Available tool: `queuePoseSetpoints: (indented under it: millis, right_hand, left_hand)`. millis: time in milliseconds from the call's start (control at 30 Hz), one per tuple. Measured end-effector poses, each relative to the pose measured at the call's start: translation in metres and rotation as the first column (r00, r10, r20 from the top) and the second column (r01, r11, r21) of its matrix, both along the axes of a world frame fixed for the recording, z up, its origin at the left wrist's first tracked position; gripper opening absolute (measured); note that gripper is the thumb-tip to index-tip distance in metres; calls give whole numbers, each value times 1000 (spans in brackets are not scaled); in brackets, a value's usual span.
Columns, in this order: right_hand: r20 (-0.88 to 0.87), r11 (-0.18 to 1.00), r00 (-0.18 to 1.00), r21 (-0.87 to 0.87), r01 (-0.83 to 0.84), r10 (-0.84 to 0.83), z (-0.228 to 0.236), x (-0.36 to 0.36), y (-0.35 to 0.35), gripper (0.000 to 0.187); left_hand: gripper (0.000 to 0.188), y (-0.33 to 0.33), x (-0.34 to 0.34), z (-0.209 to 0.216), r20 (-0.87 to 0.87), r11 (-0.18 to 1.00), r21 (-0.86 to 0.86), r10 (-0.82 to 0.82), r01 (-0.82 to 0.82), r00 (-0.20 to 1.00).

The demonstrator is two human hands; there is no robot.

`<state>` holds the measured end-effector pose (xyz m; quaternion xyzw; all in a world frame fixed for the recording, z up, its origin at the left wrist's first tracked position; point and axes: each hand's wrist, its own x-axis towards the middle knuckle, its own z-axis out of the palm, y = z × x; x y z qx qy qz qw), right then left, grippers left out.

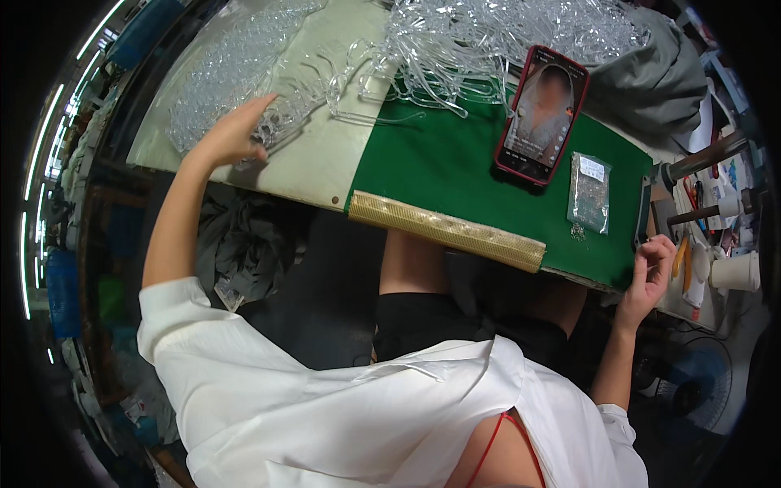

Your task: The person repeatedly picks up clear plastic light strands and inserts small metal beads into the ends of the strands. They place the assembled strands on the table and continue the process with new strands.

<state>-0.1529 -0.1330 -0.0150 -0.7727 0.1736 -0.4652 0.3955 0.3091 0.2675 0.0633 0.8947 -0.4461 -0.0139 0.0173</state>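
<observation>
Left fingers [259,107] parted wide beside tangled clear spectacle frames [215,89]

Largest worry: the big heap [488,32] of frames, ahead and right of the left fingers, could slide onto the phone [541,118] if its lower pieces were pulled. In the pile right at those fingers, lifting one frame could drag out neighbours, since the arms look interlocked. Smallest: loose metal bits [578,233], left of the right fingers [663,250], could scatter if brushed. The right fingers curl at the right end of the bench [325,175]; whether they grip anything, I cannot tell.

That bench is pale near the left fingers, with a green mat [464,159] farther right and a gold textured strip [447,230] along its near edge. Fluorescent tubes [39,154] line the room well left of the left fingers; a fan [700,386] stands below the right fingers, and a white cup [735,273] sits near, on their right.
</observation>
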Motion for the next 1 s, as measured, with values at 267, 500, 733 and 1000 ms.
queuePoseSetpoints:
  millis: [267, 500, 733, 1000]
  right_hand:
    - [-103, 995, 993, -84, 50, -58, 7, 23, 12, 8]
    - [-196, 971, 954, -122, 205, -226, -9, 15, 5, 13]
    - [-304, 905, 857, -231, 357, -416, -17, 30, 12, 12]
    - [-405, 851, 751, -303, 428, -522, -15, 42, 15, 9]
  left_hand:
    - [80, -15, -13, -15, 33, 994, 98, -58, 55, 998]
    - [68, 20, -60, -3, 240, 989, -144, 66, -32, 968]
    - [61, -42, 208, 63, 706, 988, -152, 99, 14, 701]
    - [50, -167, 406, 10, 470, 993, -60, 120, -104, 875]
